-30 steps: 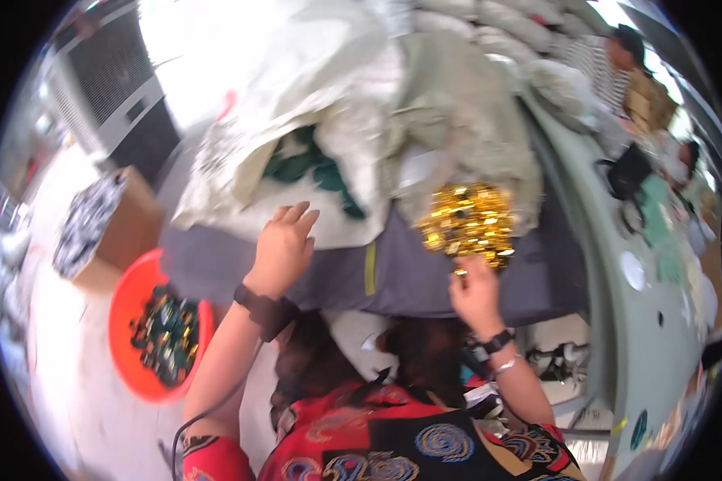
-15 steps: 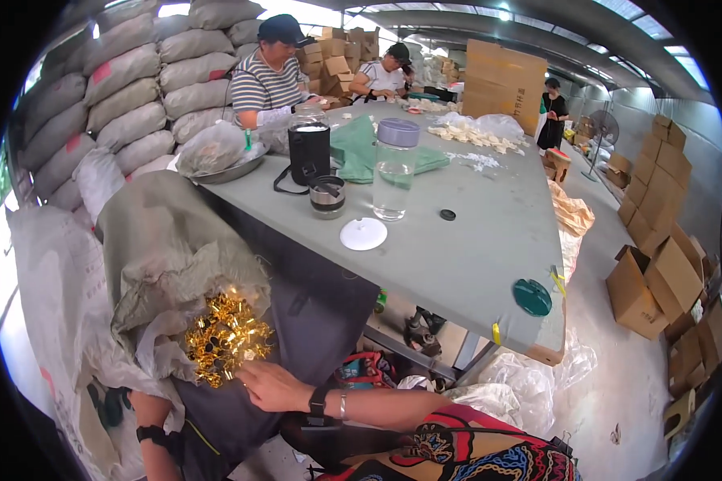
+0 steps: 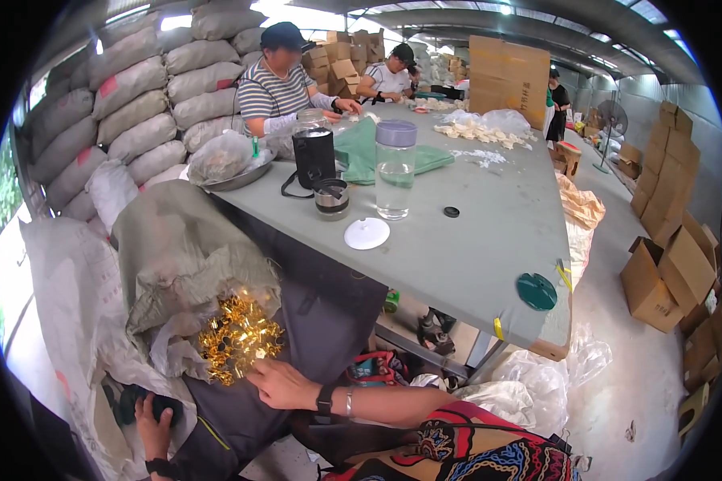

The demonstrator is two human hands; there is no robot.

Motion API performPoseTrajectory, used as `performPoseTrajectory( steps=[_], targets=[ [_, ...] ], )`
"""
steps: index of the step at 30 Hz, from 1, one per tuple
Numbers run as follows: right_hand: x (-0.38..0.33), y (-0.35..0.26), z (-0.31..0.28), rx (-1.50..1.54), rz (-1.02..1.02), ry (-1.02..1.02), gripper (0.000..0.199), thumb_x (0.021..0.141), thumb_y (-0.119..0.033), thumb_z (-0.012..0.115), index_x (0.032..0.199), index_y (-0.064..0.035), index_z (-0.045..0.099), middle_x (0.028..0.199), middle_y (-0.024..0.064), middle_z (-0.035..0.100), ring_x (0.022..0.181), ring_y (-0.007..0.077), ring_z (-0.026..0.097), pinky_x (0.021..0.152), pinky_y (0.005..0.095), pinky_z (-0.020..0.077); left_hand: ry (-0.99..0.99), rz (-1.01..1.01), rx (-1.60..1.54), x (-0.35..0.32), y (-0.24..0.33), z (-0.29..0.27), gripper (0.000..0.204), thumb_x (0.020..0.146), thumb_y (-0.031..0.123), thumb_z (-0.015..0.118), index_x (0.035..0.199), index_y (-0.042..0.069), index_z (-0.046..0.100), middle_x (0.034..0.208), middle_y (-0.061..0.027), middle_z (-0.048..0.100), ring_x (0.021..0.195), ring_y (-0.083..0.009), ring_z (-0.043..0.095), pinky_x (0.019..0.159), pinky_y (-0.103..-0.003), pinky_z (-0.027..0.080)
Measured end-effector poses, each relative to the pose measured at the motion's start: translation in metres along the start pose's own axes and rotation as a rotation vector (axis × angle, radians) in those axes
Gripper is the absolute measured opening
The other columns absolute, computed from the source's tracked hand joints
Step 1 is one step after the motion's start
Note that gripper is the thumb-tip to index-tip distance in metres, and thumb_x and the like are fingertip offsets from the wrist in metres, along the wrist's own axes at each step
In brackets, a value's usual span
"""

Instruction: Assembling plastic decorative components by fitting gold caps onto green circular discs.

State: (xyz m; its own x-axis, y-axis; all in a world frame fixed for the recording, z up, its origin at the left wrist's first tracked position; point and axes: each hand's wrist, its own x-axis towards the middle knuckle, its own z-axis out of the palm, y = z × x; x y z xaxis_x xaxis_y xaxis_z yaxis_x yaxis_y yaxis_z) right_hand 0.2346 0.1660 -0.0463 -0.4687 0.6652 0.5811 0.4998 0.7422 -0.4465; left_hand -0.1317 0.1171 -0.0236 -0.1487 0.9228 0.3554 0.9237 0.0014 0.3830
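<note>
My left hand [image 3: 152, 429] is at the mouth of a white woven sack [image 3: 80, 321] at the lower left, its fingers around a dark green round piece [image 3: 168, 407]. More dark green shows beside the fingers, inside the sack. My right hand [image 3: 285, 386] rests at the near edge of a heap of shiny gold metal fittings [image 3: 237, 341]. Its fingers are bent together, and whatever the fingertips pinch is too small to make out. The heap spills from a grey-green woven sack [image 3: 184, 248] onto dark grey cloth [image 3: 321, 313] in front of me.
On the grey-green table [image 3: 473, 248] stand a water bottle [image 3: 395, 184], a black-sleeved jar [image 3: 313, 160], a small cup [image 3: 330, 200], a white lid [image 3: 367, 234] and a dark green disc [image 3: 536, 291]. Two people work at its far side. Cardboard boxes [image 3: 654, 284] line the right.
My left hand has come up into fuller view with a dark green piece at its fingers. The right hand stays by the gold heap. The whole view has shifted slightly.
</note>
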Motion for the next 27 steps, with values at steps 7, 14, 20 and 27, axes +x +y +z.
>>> performPoseTrajectory(
  steps=[7,14,20,27],
  targets=[
    [0.0,0.003,0.008,-0.04,0.03,-0.003,0.022,0.076,-0.007,0.059,0.096,0.0024,0.057,0.094,0.0156,0.053,0.091,0.0329,0.056,0.081,0.0428,0.0472,0.024,0.04,-0.075,-0.002,-0.013,-0.006,0.041,0.083,0.007,0.06,0.123,-0.001,0.058,0.121,-0.0291,0.056,0.107,-0.0452,0.056,0.093,-0.045,0.045],
    [0.003,0.016,0.018,0.003,0.032,-0.084,0.013,0.08,-0.005,0.057,0.091,0.0006,0.056,0.093,0.0167,0.054,0.089,0.0336,0.056,0.079,0.0427,0.0473,0.159,-0.138,-0.12,-0.009,-0.044,0.0,0.045,0.075,0.003,0.064,0.12,-0.004,0.059,0.109,-0.0265,0.062,0.104,-0.0425,0.058,0.091,-0.043,0.046],
    [0.007,0.008,-0.003,-0.055,-0.071,-0.045,0.009,0.081,-0.005,0.055,0.088,-0.0002,0.057,0.088,0.0171,0.056,0.086,0.0349,0.057,0.076,0.0428,0.0484,0.094,-0.126,0.048,-0.015,-0.028,-0.017,0.048,0.073,-0.003,0.062,0.121,0.0,0.06,0.113,-0.0257,0.062,0.106,-0.0437,0.058,0.094,-0.046,0.045],
    [0.002,0.002,-0.008,-0.086,-0.065,-0.026,0.029,0.081,-0.012,0.066,0.107,-0.0006,0.061,0.096,0.0168,0.062,0.088,0.0365,0.059,0.079,0.0444,0.0491,0.152,-0.167,-0.049,-0.051,0.0,-0.01,0.046,0.084,0.025,0.063,0.125,0.004,0.058,0.117,-0.0227,0.062,0.104,-0.0401,0.061,0.091,-0.043,0.048]
  ],
)
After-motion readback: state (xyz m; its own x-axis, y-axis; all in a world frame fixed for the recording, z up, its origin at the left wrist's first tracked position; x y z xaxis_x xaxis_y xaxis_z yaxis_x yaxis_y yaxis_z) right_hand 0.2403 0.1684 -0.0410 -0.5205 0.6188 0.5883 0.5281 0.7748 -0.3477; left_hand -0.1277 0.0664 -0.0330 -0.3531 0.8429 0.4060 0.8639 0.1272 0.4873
